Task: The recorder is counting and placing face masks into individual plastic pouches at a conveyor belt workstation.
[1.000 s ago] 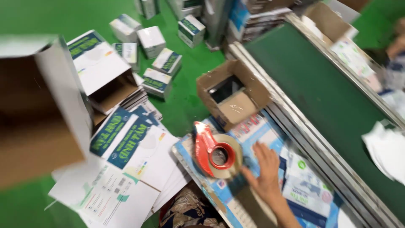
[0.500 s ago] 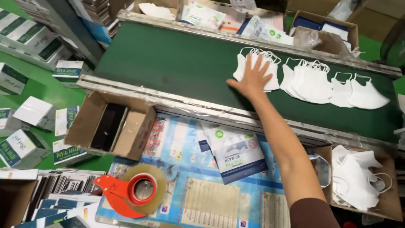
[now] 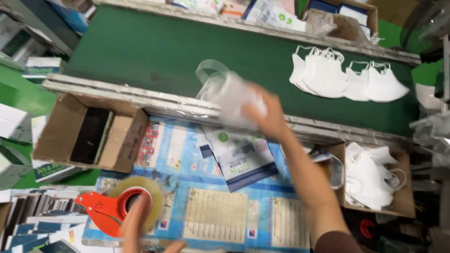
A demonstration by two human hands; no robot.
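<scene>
An open brown cardboard box (image 3: 89, 133) sits at the left of the worktop (image 3: 220, 211), just below the metal edge of the belt; inside it lies a flat dark slab, its kind too blurred to tell. A second cardboard box (image 3: 398, 197) at the right holds a loose heap of white masks (image 3: 370, 175), soft and folded, their ear loops hanging over each other. A third box (image 3: 349, 23) stands beyond the far rail of the green conveyor belt (image 3: 150, 51), with clear film bunched in it.

The right hand (image 3: 265, 112) is raised above the near rail of the belt, its grip clamped on a white mask in a thin clear bag (image 3: 225, 93); the bag is glossy and see-through, motion-blurred, with a loop of film sticking up at its top. On the matte green belt to the right, well apart from the hand, four more white masks (image 3: 347, 77) lie in a row, cup-shaped and overlapping.

The left hand (image 3: 138, 225) rests at the bottom edge on a tape dispenser (image 3: 115, 211), red plastic with a roll of yellowish clear tape; whether the grip there is closed I cannot tell. A white and dark-blue printed packet (image 3: 241, 159) lies flat on the blue printed sheet that covers the worktop.
</scene>
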